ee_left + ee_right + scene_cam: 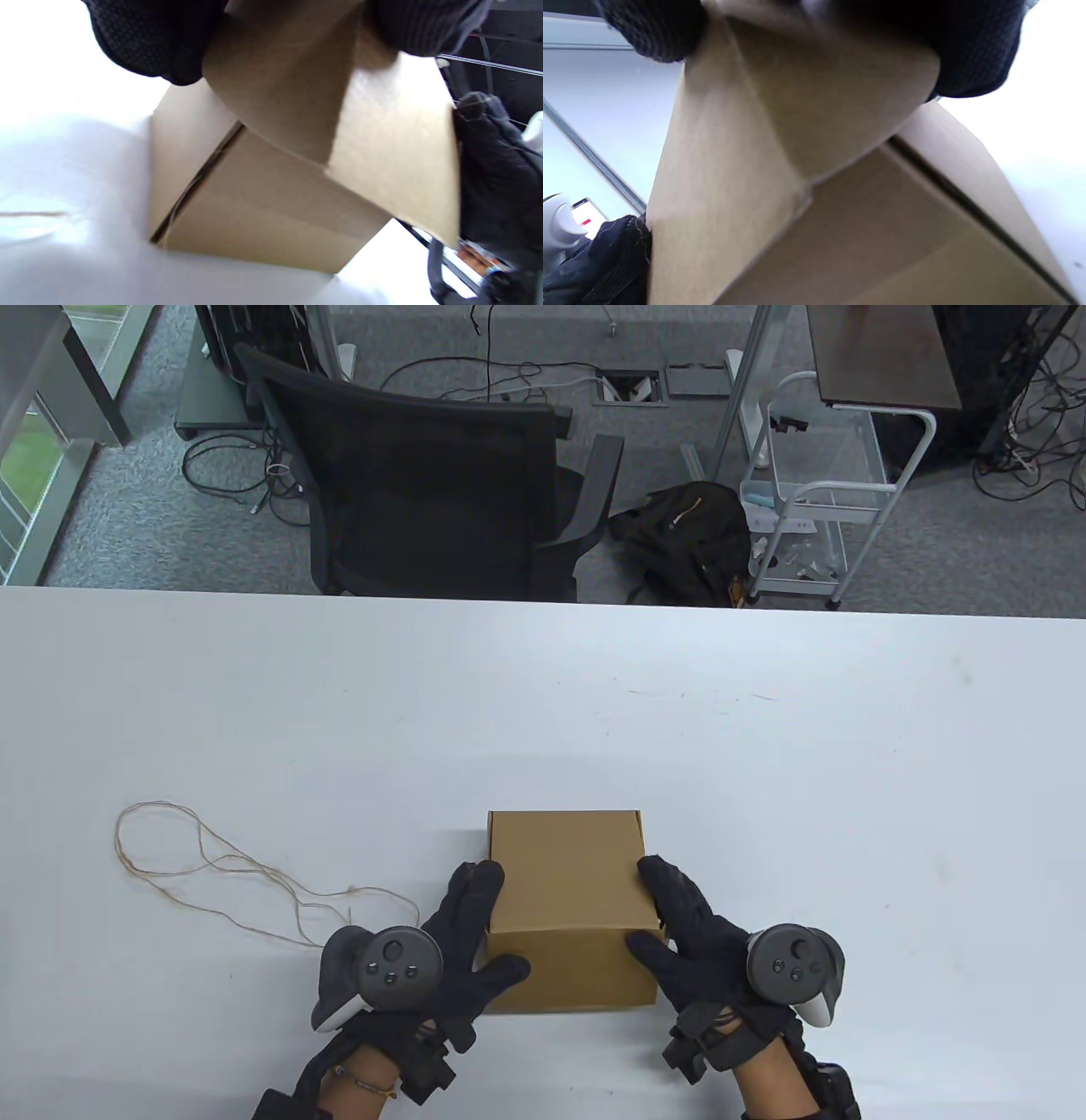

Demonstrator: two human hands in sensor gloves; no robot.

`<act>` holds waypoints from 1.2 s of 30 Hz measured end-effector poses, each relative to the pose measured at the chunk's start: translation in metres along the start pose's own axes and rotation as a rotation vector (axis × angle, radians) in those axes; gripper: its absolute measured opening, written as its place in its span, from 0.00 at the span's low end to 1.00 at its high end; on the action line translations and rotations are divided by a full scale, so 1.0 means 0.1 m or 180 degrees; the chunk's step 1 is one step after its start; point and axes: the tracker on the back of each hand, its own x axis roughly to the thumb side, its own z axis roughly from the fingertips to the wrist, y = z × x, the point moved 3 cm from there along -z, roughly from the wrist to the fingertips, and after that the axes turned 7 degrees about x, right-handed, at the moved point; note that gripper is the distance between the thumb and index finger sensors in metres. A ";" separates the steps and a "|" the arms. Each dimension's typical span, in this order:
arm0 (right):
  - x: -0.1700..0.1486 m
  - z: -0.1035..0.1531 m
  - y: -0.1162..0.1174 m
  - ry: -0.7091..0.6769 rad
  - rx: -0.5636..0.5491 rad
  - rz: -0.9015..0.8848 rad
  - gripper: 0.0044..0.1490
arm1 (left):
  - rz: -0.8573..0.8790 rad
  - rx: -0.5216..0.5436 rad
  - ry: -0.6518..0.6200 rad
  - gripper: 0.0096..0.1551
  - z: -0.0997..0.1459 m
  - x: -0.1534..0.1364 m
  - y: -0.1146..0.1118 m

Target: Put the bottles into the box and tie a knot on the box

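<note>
Now, box: brown cardboard box (564, 903) with its lid down, on the white worktop (764, 746) near the front edge, about midway along it.
Left hand: my left hand (450, 937) is on the box's left side; fingers lie up along the left wall to the top edge, thumb across the lower front face. It grips the box.
Right hand: my right hand (700, 937) mirrors it on the right side, fingers reaching over the top right edge, thumb on the front face, clamped on the cardboard.
Wrist views: blurred; both show gloved fingertips pressed on cardboard, and a dark seam where the lid flap meets the side.
Bottles: cannot tell whether any are inside.
String: thin twine (212, 869) lies in loose loops toward the front-left part of the worktop, apart from the box, one end running close to my left hand.
Beyond the far edge: black office chair (424, 475).
</note>
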 end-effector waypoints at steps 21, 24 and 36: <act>-0.36 0.01 0.29 0.1261 0.0793 -0.0117 0.61 | 0.0445 -0.0538 0.0869 0.59 0.00 -0.27 -0.25; -0.33 -0.01 0.30 0.1203 0.0788 -0.0024 0.61 | 0.0545 -0.0601 0.0918 0.61 0.00 -0.28 -0.25; -0.34 0.02 0.31 0.1402 0.0801 -0.0226 0.60 | 0.0594 -0.0672 0.0920 0.60 0.02 -0.22 -0.28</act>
